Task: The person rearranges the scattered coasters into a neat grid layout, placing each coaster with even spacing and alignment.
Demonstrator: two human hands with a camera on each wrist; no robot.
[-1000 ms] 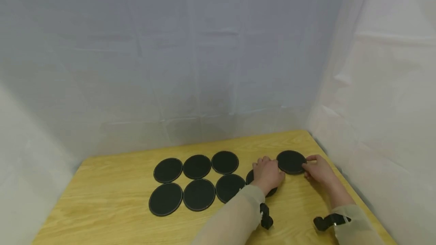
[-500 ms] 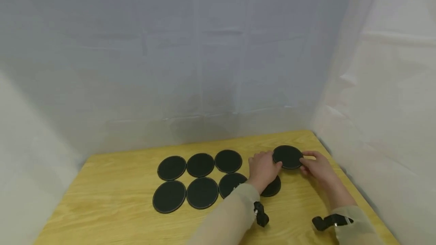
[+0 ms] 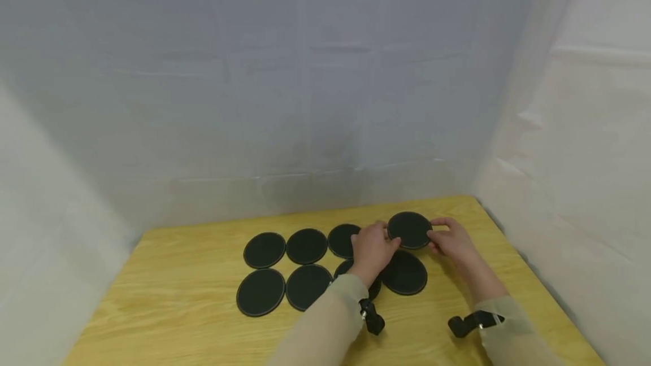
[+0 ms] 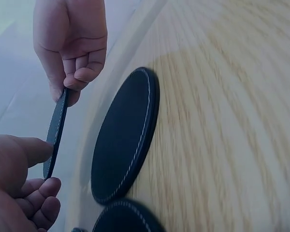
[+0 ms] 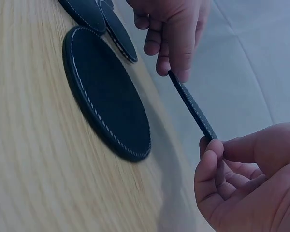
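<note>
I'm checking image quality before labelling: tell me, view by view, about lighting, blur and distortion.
Head view: soft, even light, sharp, no glare on the table. Left wrist view: dim and bluish, the wood grain bends in curves, and the left hand is blurred up close. Right wrist view: equally dim, with the held coaster sharp and the right hand soft.

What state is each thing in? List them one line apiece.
Held coaster: lifted off the table, pinched at opposite edges by both hands.
Left hand: fingers grip the coaster's left edge.
Right hand: fingers grip its right edge.
Coaster below it: flat on the table.
Six other coasters: flat, in two rows.
Table: bears the coasters.
</note>
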